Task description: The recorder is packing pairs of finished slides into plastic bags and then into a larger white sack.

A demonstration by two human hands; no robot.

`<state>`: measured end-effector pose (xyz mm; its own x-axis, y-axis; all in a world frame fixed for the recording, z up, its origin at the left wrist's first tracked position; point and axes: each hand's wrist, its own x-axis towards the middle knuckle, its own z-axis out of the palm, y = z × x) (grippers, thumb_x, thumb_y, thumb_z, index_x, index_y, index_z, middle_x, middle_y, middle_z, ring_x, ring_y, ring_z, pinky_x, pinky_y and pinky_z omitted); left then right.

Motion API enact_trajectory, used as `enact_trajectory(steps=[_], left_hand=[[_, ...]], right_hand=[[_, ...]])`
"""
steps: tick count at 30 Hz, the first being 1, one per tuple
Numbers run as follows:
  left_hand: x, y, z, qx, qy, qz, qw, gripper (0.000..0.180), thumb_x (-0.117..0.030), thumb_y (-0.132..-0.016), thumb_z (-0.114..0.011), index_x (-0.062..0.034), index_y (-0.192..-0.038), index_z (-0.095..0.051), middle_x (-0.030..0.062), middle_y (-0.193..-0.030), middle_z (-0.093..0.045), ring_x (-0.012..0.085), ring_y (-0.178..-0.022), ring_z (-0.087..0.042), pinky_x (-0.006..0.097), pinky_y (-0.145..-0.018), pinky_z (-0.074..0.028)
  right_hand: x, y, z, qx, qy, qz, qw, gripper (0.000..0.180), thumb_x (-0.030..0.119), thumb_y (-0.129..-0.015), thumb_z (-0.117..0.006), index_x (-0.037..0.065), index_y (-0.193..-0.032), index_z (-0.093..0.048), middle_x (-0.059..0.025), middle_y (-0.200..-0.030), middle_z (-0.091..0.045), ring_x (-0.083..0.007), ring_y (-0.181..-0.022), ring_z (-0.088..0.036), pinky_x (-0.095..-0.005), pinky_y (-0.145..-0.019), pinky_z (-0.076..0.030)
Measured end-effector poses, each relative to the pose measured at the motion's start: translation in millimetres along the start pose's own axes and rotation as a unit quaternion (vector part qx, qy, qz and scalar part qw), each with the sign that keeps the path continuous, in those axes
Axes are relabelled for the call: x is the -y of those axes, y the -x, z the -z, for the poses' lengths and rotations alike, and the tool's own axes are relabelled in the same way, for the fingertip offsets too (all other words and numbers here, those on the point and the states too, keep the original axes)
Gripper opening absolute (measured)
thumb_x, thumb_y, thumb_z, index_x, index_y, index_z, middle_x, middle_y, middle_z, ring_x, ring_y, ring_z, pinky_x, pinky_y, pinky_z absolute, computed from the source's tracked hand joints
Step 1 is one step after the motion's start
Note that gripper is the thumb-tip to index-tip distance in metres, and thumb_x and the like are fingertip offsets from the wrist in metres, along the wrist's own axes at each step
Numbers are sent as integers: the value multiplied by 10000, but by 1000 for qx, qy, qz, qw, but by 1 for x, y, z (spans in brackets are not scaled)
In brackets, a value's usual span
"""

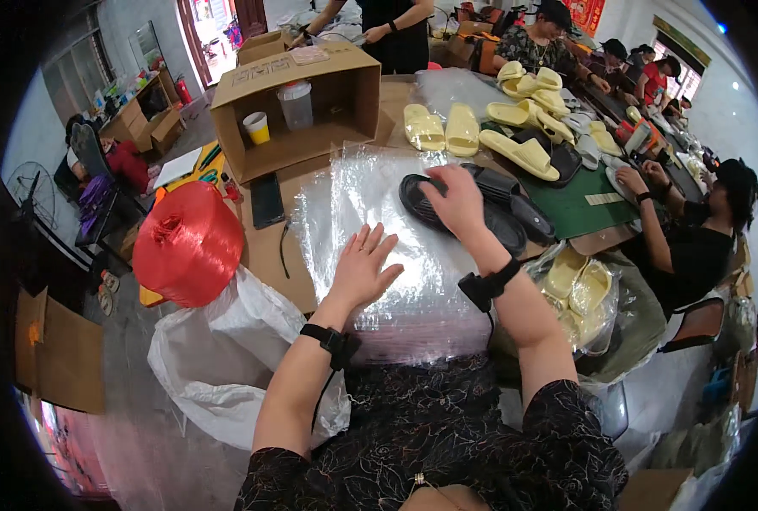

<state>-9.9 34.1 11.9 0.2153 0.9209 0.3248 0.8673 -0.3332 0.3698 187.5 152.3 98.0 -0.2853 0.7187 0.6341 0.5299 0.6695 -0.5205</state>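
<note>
Plastic bags point(430, 294) underlie the spread left hand point(364, 271); the right hand point(457, 203) (grip unclear) bends over a black slipper point(500, 226).

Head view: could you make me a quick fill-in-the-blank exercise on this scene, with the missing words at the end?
1. The sandals nearest the right hand are coloured ____.
2. The clear plastic bags under the left hand lie to the ____ of the phone.
3. The big roll of twine is ____.

Missing words: black; right; red.
</note>
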Motion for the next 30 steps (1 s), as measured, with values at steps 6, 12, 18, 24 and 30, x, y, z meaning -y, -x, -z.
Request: enact_trajectory(steps=[6,12,18,24,30], left_hand=[[-2,0,10,7,-21,12,1000,612,-491,-932,-530,-145,-1435,-485,151,-1560,-339,364,-1461,-245,457,-1204,-161],[3,3,10,20,-3,14,1000,623,-504,-933,-501,-143,-1440,-478,147,-1568,-324,349,-1473,-221,449,-1210,-150],[-2,0,6,19,-26,13,999,604,-491,-931,-516,-155,-1433,-487,151,-1562,-335,352,-1465,-241,449,-1206,-157],[-1,-2,3,7,-35,8,999,601,-514,-927,-521,-172,-1421,-494,158,-1553,-346,374,-1456,-257,460,-1197,-181],[1,0,3,18,-29,8,999,600,-510,-933,-522,-196,-1443,-473,132,-1564,-336,353,-1461,-252,462,-1201,-190]], right_hand=[[-98,41,67,-119,254,-143,949,466,309,-806,-691,25,-1166,-607,-195,-1167,-574,-411,-1104,-512,-475,-967,-442],[-123,19,82,143,213,-262,930,480,413,-796,-719,-4,-1031,-681,-200,-1086,-659,-383,-1012,-623,-437,-874,-500],[-132,-12,53,110,198,-99,969,356,286,-796,-698,25,-1038,-684,-190,-1069,-632,-396,-1020,-602,-430,-857,-504],[-142,-7,13,160,172,-111,966,448,123,-745,-672,16,-1181,-652,-195,-1136,-608,-397,-1090,-570,-421,-960,-475],[-128,-13,48,11,236,-90,968,247,148,-777,-625,22,-989,-640,-184,-1059,-613,-411,-1015,-589,-484,-871,-480]])
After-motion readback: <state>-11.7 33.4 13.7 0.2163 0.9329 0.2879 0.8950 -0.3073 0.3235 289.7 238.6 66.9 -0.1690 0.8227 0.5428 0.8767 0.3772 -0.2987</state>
